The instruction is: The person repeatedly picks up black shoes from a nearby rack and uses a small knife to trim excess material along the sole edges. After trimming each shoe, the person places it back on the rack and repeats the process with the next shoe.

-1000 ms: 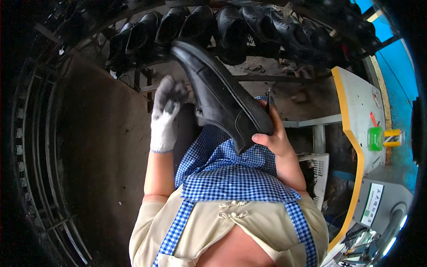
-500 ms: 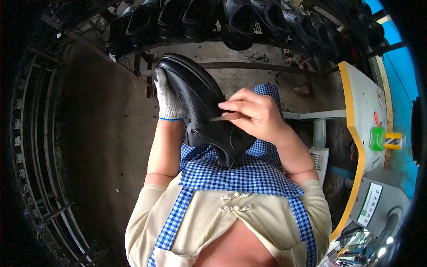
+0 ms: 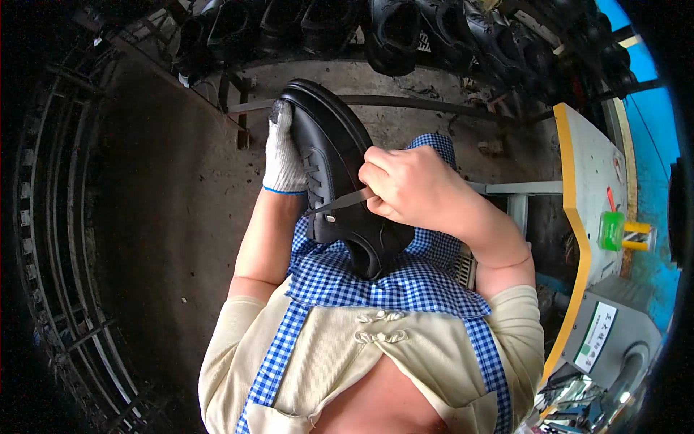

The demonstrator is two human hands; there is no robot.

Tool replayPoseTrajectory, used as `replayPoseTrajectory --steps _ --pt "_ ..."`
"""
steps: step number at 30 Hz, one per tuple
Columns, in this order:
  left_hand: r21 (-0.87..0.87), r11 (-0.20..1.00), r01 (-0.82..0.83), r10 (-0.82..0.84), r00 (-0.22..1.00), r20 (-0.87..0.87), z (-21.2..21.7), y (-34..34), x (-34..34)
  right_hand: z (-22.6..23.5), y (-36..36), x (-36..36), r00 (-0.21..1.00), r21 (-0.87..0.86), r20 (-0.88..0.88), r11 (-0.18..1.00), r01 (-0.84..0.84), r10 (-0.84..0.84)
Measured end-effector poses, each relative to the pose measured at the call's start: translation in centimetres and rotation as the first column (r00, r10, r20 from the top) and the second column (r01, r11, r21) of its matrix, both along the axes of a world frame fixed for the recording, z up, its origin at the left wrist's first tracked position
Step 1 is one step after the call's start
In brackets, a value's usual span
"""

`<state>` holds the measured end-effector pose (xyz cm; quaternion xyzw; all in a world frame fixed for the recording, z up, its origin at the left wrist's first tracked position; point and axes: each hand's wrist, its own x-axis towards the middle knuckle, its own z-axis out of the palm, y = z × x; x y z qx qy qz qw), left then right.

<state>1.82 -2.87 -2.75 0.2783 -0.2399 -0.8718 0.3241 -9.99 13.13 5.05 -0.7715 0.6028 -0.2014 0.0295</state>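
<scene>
The white-gloved left hand grips the toe of a black leather lace-up shoe between the hands, seemingly steadying it; the bare right hand, apart, pinches a thin, pointed grey tool across the upper.

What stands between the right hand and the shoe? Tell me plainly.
Nothing visible: the right hand is right at the shoe, and the thin tool it holds reaches across the shoe in this view.
</scene>
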Motion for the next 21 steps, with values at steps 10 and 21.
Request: replayPoseTrajectory --steps 10,21 --pt "-0.087 0.996 -0.012 0.008 0.999 -0.039 -2.2 -0.3 -0.3 -4.2 0.9 -0.9 0.915 -0.184 0.403 0.977 0.109 -0.027" --pt "-0.077 0.997 -0.020 0.016 0.999 -0.048 -2.4 -0.2 -0.2 -4.1 1.6 -0.8 0.893 -0.263 0.451 0.957 0.125 0.007"
